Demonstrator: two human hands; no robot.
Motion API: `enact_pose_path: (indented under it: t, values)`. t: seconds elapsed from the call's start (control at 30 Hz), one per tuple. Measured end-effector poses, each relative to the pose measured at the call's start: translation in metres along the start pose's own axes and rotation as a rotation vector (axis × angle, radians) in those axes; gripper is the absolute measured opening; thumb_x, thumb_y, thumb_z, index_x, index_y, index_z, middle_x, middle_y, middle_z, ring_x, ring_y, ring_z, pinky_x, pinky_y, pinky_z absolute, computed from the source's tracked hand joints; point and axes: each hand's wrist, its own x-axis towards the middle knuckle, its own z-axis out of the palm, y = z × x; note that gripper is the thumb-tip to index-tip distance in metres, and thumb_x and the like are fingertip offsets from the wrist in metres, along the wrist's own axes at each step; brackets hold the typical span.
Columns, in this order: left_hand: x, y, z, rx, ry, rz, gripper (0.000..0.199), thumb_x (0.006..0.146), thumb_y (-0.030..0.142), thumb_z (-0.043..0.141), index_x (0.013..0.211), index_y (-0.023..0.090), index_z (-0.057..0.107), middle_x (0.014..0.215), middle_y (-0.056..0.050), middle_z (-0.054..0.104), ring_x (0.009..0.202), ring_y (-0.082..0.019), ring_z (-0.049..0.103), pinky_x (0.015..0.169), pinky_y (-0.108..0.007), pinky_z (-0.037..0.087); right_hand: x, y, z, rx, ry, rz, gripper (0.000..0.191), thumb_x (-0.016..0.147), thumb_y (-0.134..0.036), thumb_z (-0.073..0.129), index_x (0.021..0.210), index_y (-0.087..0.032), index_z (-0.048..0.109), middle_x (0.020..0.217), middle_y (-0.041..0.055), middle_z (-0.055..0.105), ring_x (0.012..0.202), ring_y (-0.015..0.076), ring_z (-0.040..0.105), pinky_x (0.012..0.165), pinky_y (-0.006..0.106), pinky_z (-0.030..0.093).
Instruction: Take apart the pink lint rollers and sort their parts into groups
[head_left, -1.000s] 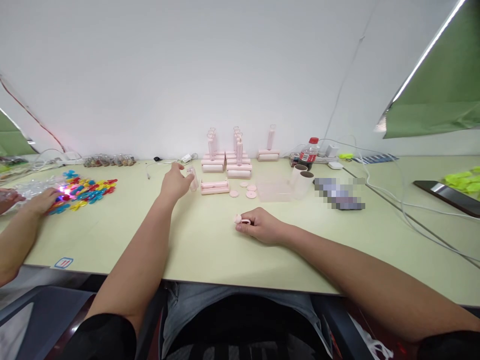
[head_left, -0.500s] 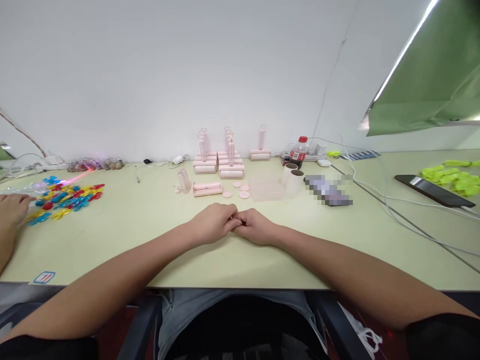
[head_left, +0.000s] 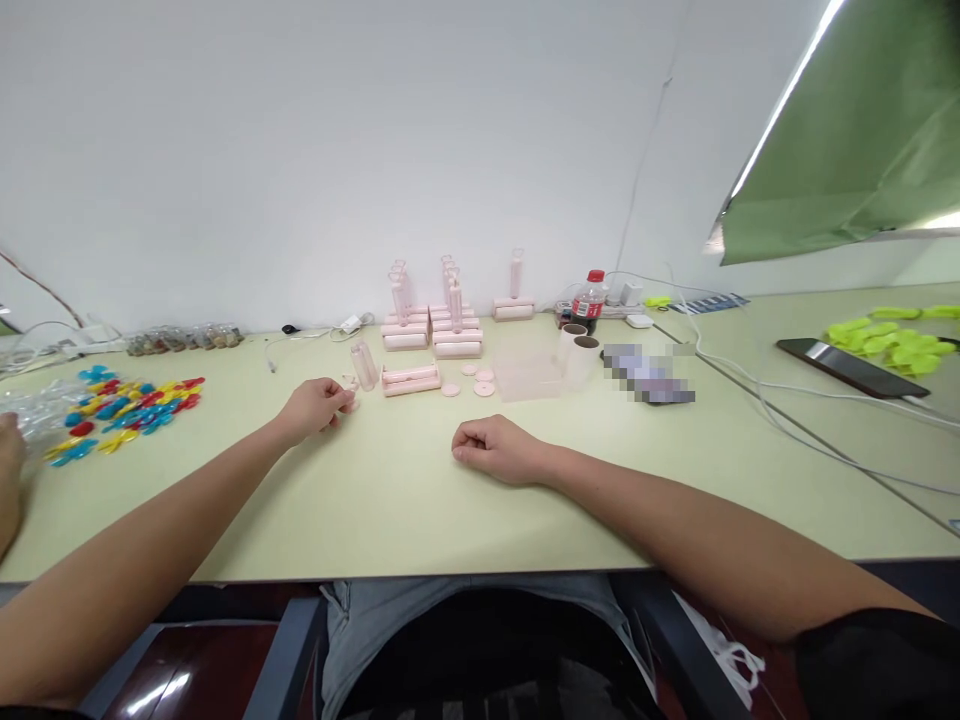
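Note:
My left hand [head_left: 316,408] is over the table, fingers curled in a pinch beside a few tiny pink parts [head_left: 349,381]. Whatever lies between its fingertips, if anything, is too small to make out. Just beyond stands a clear pinkish tube pair [head_left: 364,366]. To its right lies a pink roller frame [head_left: 410,379], with several flat pink discs [head_left: 484,388] alongside. My right hand [head_left: 495,448] rests on the tabletop in a loose fist, nothing visible in it, nearer to me than the discs.
Pink lint rollers with upright handles [head_left: 457,340] line the wall. Right of the discs are a translucent tray [head_left: 525,380], paper rolls [head_left: 581,362], a cola bottle [head_left: 589,302] and a phone [head_left: 851,368] among cables. Colourful plastic pieces [head_left: 142,405] lie left, near another person's hand [head_left: 9,480].
My hands, clasped together before, are now apart. The left has moved left and forward to the tiny pink parts, while the right has stayed nearly in place, closed.

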Motion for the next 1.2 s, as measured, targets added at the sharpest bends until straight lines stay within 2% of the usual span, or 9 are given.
enact_pose_path:
  t: [0.13,0.23,0.33,0.47,0.6,0.73,0.87,1.03,1.2]
  values:
    - [0.009,0.000,0.010,0.066,0.070,0.031,0.024,0.079,0.044,0.060,0.073,0.021,0.055,0.074,-0.002,0.072,0.051,-0.013,0.059,0.050,-0.026,0.041,-0.004,-0.007,-0.004,-0.019,0.002,-0.025,0.013,0.086,-0.028,0.058,0.084,-0.018,0.066,0.072,0.0004,0.062,0.065,0.0131,0.053,0.062,0.025,0.040]
    - [0.012,-0.001,0.012,0.074,0.090,0.042,0.025,0.081,0.046,0.057,0.078,0.021,0.055,0.078,-0.001,0.072,0.053,-0.014,0.060,0.053,-0.027,0.041,0.000,-0.025,-0.034,-0.176,0.002,-0.124,0.014,0.087,-0.028,0.057,0.085,-0.018,0.066,0.073,0.0014,0.065,0.065,0.0137,0.054,0.062,0.026,0.040]
    - [0.013,-0.004,0.012,0.101,0.105,0.055,0.028,0.081,0.050,0.055,0.084,0.022,0.055,0.078,-0.001,0.071,0.057,-0.016,0.061,0.054,-0.027,0.041,0.022,-0.039,-0.095,-0.400,0.155,-0.145,0.017,0.088,-0.028,0.055,0.080,-0.017,0.066,0.072,0.0027,0.065,0.067,0.0156,0.055,0.063,0.028,0.039]
    - [0.014,-0.012,0.010,0.200,0.125,0.101,0.034,0.078,0.053,0.058,0.092,0.023,0.053,0.081,-0.001,0.069,0.070,-0.020,0.065,0.058,-0.028,0.042,0.077,-0.023,-0.197,-0.575,0.490,0.080,0.017,0.087,-0.028,0.057,0.088,-0.018,0.070,0.087,0.0084,0.069,0.081,0.0215,0.060,0.072,0.033,0.045]
    - [0.013,-0.019,0.010,0.236,0.130,0.095,0.041,0.077,0.057,0.058,0.098,0.023,0.051,0.085,-0.003,0.068,0.078,-0.023,0.065,0.061,-0.029,0.044,0.132,0.024,-0.260,-0.682,0.456,0.367,0.044,0.085,-0.027,0.061,0.128,-0.023,0.062,0.124,0.0127,0.064,0.098,0.0282,0.063,0.083,0.041,0.051]
    - [0.008,-0.024,0.012,0.207,0.118,0.076,0.044,0.076,0.058,0.058,0.102,0.024,0.047,0.082,-0.002,0.067,0.074,-0.022,0.064,0.059,-0.029,0.043,0.174,0.063,-0.275,-0.737,0.360,0.412,0.058,0.078,-0.025,0.066,0.136,-0.024,0.057,0.142,0.0121,0.054,0.120,0.0332,0.056,0.097,0.045,0.048]
    - [0.004,-0.026,0.015,0.208,0.116,0.073,0.042,0.077,0.056,0.057,0.103,0.025,0.046,0.077,0.000,0.065,0.069,-0.022,0.063,0.057,-0.029,0.041,0.202,0.090,-0.273,-0.763,0.330,0.446,0.063,0.074,-0.034,0.071,0.135,-0.026,0.055,0.143,0.0133,0.052,0.121,0.0353,0.055,0.096,0.049,0.048]
    - [0.003,-0.025,0.009,0.200,-0.004,0.047,0.039,0.075,0.053,0.059,0.101,0.025,0.050,0.074,0.001,0.064,0.068,-0.021,0.062,0.057,-0.028,0.041,0.217,0.110,-0.274,-0.783,0.320,0.511,0.082,0.073,-0.042,0.071,0.146,-0.020,0.040,0.139,0.0212,0.051,0.117,0.0366,0.057,0.093,0.051,0.049]
    - [0.001,-0.025,-0.002,0.149,-0.162,-0.020,0.049,0.068,0.057,0.064,0.104,0.025,0.055,0.076,0.002,0.065,0.062,-0.019,0.059,0.051,-0.027,0.039,0.220,0.114,-0.277,-0.806,0.347,0.550,0.086,0.072,-0.043,0.072,0.147,-0.020,0.038,0.140,0.0239,0.047,0.118,0.0401,0.055,0.092,0.054,0.048]
